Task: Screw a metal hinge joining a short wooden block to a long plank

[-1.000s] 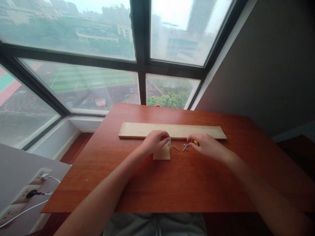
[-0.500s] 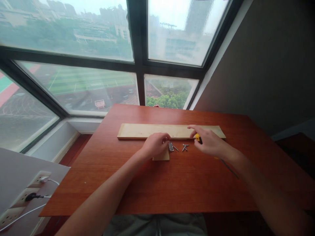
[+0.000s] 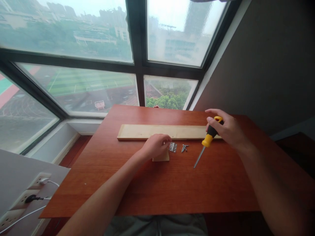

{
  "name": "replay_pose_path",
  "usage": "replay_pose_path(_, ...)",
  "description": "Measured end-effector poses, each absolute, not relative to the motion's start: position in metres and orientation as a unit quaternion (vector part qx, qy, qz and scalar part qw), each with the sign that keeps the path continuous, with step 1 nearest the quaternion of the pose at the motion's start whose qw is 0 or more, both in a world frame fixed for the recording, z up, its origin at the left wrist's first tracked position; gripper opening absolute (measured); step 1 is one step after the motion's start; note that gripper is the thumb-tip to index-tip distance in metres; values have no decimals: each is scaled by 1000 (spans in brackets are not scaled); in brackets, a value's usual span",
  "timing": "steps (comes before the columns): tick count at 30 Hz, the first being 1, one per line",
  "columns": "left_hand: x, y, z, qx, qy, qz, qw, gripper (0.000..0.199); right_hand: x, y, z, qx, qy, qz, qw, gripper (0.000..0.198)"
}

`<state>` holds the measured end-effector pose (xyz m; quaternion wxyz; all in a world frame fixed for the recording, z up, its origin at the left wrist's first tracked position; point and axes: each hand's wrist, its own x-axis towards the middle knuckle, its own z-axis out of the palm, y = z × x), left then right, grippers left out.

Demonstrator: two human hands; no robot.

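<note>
My right hand (image 3: 230, 129) is raised over the right side of the table, closed around the black and yellow handle of a screwdriver (image 3: 208, 139). Its metal shaft slants down to the left, toward the tabletop. My left hand (image 3: 158, 144) is closed in a pinch over a small wooden block (image 3: 161, 157), hiding most of it. What its fingertips hold, if anything, is hidden. Right beside those fingers lies a silver metal hinge (image 3: 173, 147). Several screws (image 3: 184, 148) lie in a loose group to the hinge's right.
A long pale wooden board (image 3: 140, 131) lies across the table behind both hands. The reddish-brown table (image 3: 137, 190) stands against large windows (image 3: 98, 85). Wall sockets (image 3: 31, 196) with plugged-in cables are at the lower left.
My right hand has moved right and up, and the screwdriver has swung so its shaft points down-left. The hinge shows more of its face. My left hand has barely moved.
</note>
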<state>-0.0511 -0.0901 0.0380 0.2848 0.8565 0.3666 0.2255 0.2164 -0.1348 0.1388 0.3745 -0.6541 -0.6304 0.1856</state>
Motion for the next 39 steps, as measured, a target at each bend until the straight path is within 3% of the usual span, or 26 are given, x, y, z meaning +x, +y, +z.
replay_pose_path(4, -53, -89, 38, 858, 371, 224, 275, 14, 236, -130, 115, -611, -493, 356, 506, 31)
replay_pose_path(7, -53, -88, 35, 859, 376, 240, 251, 15, 245, -136, 93, -571, -402, 461, 548, 27)
replay_pose_path(13, -60, -82, 32, 842, 437, 282, 141, 22, 242, -161, 51, -486, -328, 637, 501, 38)
replay_pose_path(18, -69, -71, 24, 835, 498, 235, 19, 42, 237, -162, 26, -497, -321, 610, 527, 33)
replay_pose_path(22, -69, -65, 13, 844, 511, 164, -16, 56, 226, -152, 13, -562, -352, 501, 557, 28)
replay_pose_path(31, -70, -66, 13, 858, 493, 142, -41, 64, 207, -152, -14, -650, -466, 344, 492, 43)
replay_pose_path(39, -89, -54, 12, 849, 511, 132, -31, 63, 208, -151, -22, -664, -490, 301, 478, 43)
